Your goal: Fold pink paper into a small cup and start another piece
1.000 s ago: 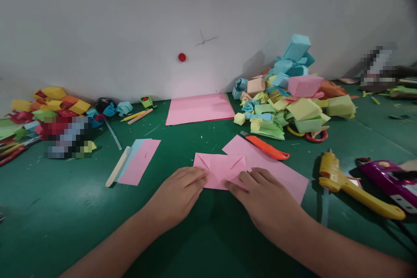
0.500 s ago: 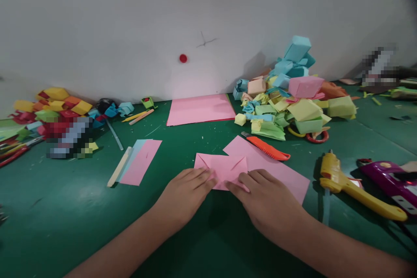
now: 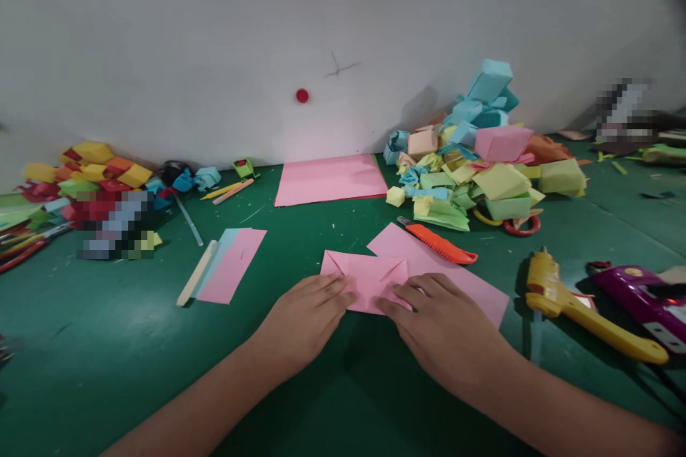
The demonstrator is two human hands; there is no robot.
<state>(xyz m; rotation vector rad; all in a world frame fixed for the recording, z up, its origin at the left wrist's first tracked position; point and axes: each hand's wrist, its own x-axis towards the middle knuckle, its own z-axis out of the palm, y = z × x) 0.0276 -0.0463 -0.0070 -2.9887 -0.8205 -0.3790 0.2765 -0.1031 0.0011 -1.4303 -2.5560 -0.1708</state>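
A folded pink paper [image 3: 367,277] with two turned-in corners lies on the green mat [image 3: 107,343] in front of me. My left hand [image 3: 303,318] rests flat on its near left edge, fingers pressing down. My right hand [image 3: 447,332] presses the near right edge with its fingertips. Neither hand grips anything. Under the folded piece lies a larger pink sheet [image 3: 461,282], partly covered by my right hand.
An orange utility knife [image 3: 439,243] lies just beyond the paper. A yellow glue gun [image 3: 579,307] and a purple tool [image 3: 643,296] are at right. Heaps of folded paper boxes [image 3: 482,157] sit at back right and back left [image 3: 91,175]. Pink sheets [image 3: 329,180], paper strips [image 3: 230,264], a white wall behind.
My left hand slid a little to the right along the paper's near edge. My right hand shifted slightly. The paper stayed in place.
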